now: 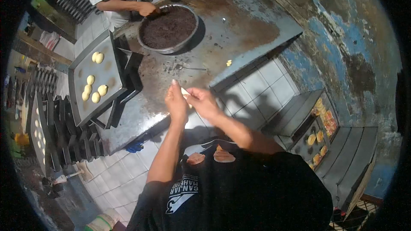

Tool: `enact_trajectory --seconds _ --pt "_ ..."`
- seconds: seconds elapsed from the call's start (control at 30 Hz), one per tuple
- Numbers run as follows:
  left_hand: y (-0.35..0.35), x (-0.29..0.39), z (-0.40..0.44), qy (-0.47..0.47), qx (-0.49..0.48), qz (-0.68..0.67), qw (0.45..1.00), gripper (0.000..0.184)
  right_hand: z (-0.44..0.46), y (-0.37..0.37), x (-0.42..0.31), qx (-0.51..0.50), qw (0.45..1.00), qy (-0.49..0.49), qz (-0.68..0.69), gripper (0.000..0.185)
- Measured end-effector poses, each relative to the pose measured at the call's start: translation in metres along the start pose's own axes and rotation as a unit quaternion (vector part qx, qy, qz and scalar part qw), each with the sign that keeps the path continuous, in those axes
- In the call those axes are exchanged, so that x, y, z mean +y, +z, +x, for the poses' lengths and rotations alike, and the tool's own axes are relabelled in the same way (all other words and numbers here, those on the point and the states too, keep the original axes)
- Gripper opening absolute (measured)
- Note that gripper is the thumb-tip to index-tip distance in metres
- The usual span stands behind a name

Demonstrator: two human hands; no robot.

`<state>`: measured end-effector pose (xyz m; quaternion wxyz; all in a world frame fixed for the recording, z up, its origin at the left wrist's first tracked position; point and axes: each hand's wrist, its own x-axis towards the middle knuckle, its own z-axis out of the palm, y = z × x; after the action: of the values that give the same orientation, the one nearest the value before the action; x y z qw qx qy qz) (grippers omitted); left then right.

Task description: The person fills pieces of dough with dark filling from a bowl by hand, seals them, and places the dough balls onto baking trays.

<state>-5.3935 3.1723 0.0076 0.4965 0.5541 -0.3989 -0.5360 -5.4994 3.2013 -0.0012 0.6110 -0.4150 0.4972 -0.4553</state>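
Note:
My left hand (175,99) and my right hand (203,102) meet in front of my chest, near the table's front edge. Between them is a piece of pale dough (185,93), pinched by the fingers of both hands and mostly covered by them. On the table beyond lies a spoon (190,68) among dark crumbs. Farther back stands a metal bowl (188,42) of dark brown crumbly filling (169,26). To the left, a dark baking tray (81,107) carries several round dough balls (102,90).
Across the metal table (239,30), a co-worker (113,0) has one hand at the bowl and dough in the other. Stacked trays (72,132) stand at left. Trays of filled pastries (319,137) are low at right, near the peeling wall (342,47). A dough scrap (229,63) lies on the table.

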Motion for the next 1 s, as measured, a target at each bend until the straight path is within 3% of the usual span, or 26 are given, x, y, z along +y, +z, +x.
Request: enact_trajectory --seconds 0.07,0.1,0.13,0.17,0.2,0.23,0.27,0.3,0.33,0.4,0.43,0.5,0.53,0.6,0.7,0.8,0.83,0.9,1.0 --pt "-0.002 -0.007 -0.002 0.011 -0.026 0.002 1.000 0.045 -0.005 -0.020 -0.014 0.006 0.996 -0.024 0.087 0.022" --pt "-0.003 -0.012 -0.004 -0.069 -0.073 -0.143 0.985 0.058 0.003 -0.027 -0.003 0.044 0.995 -0.064 0.058 0.026" --pt "-0.009 -0.027 -0.004 -0.098 -0.058 -0.091 0.989 0.059 0.010 -0.031 0.008 0.082 0.991 -0.105 0.030 0.029" --pt "-0.018 -0.054 -0.001 -0.124 -0.045 -0.037 0.991 0.061 0.010 -0.032 0.011 0.121 0.987 -0.102 -0.035 0.031" --pt "-0.030 -0.081 0.003 -0.152 -0.031 0.015 0.988 0.064 0.015 -0.032 0.022 0.071 0.972 -0.146 -0.173 0.029" --pt "-0.044 -0.107 0.005 -0.156 -0.096 0.134 0.974 0.061 0.020 -0.032 0.040 0.019 0.933 -0.186 -0.308 0.027" --pt "-0.047 -0.120 -0.001 -0.109 -0.121 0.131 0.978 0.054 0.022 -0.030 0.054 -0.034 0.872 -0.220 -0.435 0.025" --pt "-0.044 -0.109 -0.006 -0.152 -0.125 0.156 0.968 0.049 0.016 -0.023 0.053 -0.050 0.849 -0.294 -0.436 0.015" --pt "-0.041 -0.095 -0.008 -0.194 -0.129 0.177 0.956 0.044 0.023 -0.023 0.054 -0.049 0.871 -0.279 -0.400 0.013" --pt "-0.040 -0.092 0.007 -0.216 -0.135 0.020 0.967 0.043 0.065 -0.031 0.049 -0.051 0.906 -0.257 -0.333 0.009" --pt "-0.041 -0.090 0.015 -0.224 -0.135 -0.060 0.963 0.043 0.096 -0.046 0.056 -0.052 0.921 -0.197 -0.331 0.013" --pt "-0.045 -0.080 0.036 -0.179 -0.139 -0.046 0.973 0.051 0.153 -0.071 0.071 0.050 0.905 -0.148 -0.396 0.016" --pt "-0.044 -0.070 0.053 -0.151 -0.142 -0.041 0.977 0.055 0.177 -0.084 0.078 0.054 0.845 -0.110 -0.520 0.017" --pt "-0.043 -0.040 0.084 -0.149 -0.159 -0.048 0.975 0.071 0.212 -0.096 0.105 0.028 0.790 -0.116 -0.601 0.023" --pt "-0.054 -0.021 0.125 -0.106 -0.136 -0.057 0.983 0.081 0.233 -0.077 0.109 -0.086 0.626 -0.120 -0.766 0.022" --pt "-0.070 -0.008 0.160 -0.093 -0.103 0.040 0.990 0.075 0.229 -0.074 0.095 -0.178 0.735 -0.021 -0.654 0.025" --pt "-0.078 -0.013 0.171 -0.085 -0.091 0.037 0.992 0.067 0.228 -0.088 0.122 -0.174 0.772 -0.141 -0.595 0.023" --pt "-0.089 -0.015 0.189 -0.085 -0.086 0.033 0.992 0.056 0.231 -0.076 0.062 -0.171 0.833 -0.086 -0.519 0.017" --pt "-0.100 -0.016 0.213 -0.066 -0.090 0.027 0.993 0.055 0.260 -0.064 -0.040 -0.196 0.805 -0.054 -0.558 0.017"
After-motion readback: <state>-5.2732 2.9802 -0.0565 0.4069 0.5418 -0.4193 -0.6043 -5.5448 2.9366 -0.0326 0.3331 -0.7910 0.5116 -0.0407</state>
